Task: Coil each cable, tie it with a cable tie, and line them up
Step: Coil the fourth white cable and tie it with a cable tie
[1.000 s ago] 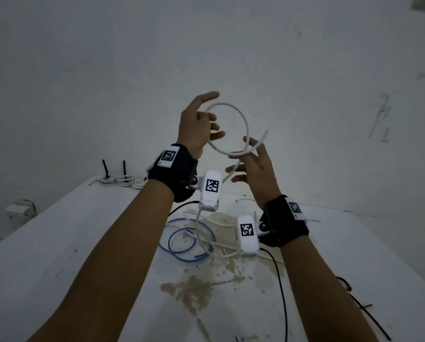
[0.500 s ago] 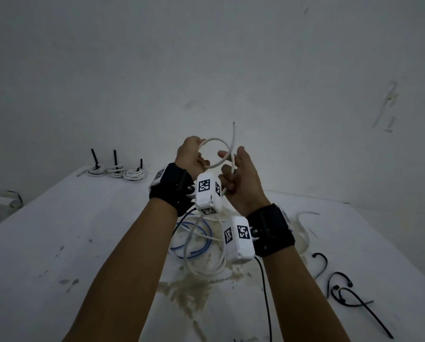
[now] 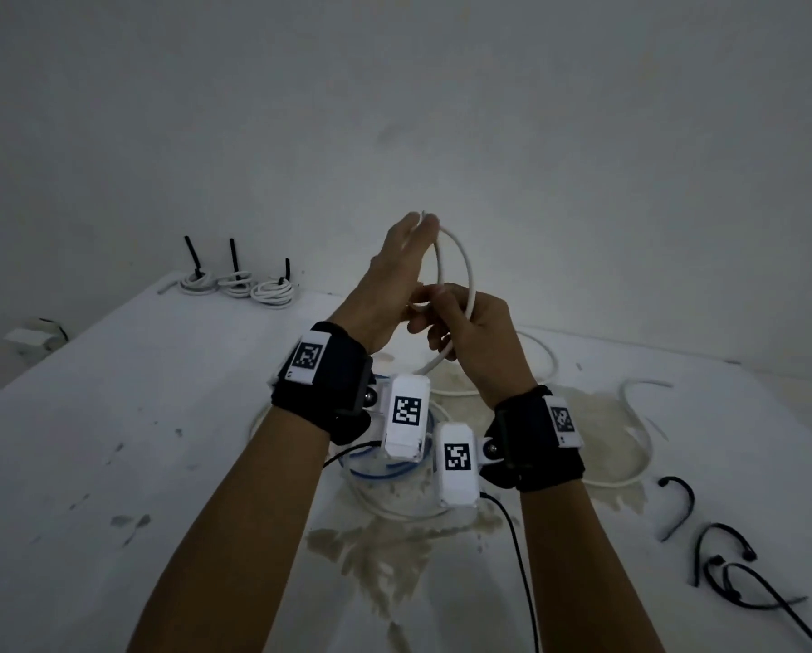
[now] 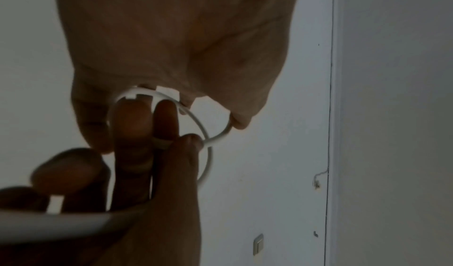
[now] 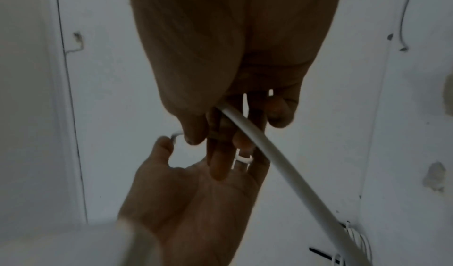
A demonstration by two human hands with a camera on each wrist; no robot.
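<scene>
- The right hand (image 3: 477, 327) is raised above the table, fingers curled round the white cable (image 3: 466, 271); the cable runs through its fist and hangs out below toward the table.
- In the right wrist view the cable (image 5: 269, 144) leaves between the curled fingers and slants down to the lower right.
- The left hand (image 3: 394, 280) is up beside the right one and touching it, fingers straight and held together, pointing upward. The top of the cable loop lies against its fingertips (image 3: 425, 223).
- In the left wrist view the loop (image 4: 215, 134) passes round the straight fingers, and the right hand's thumb and fingers pinch it from below.
- The loop stands upright between the two hands, in the air above the table's middle.
- The rest of the same white cable seems to trail down to the table (image 3: 112, 464), where more white cable (image 3: 640, 445) lies in loose curves to the right of the wrists; I cannot tell whether it is all one length.
- A blue cable (image 3: 376, 471) lies coiled under the wrists, mostly hidden by the wrist cameras.
- Three coiled white cables (image 3: 237, 285), each bound with a black tie that sticks up, sit side by side in a row at the far left edge of the table.
- Loose black cable ties (image 3: 724, 558) lie on the table's right side, near the front.
- The table top carries a brownish stain (image 3: 385, 553) in the middle.
</scene>
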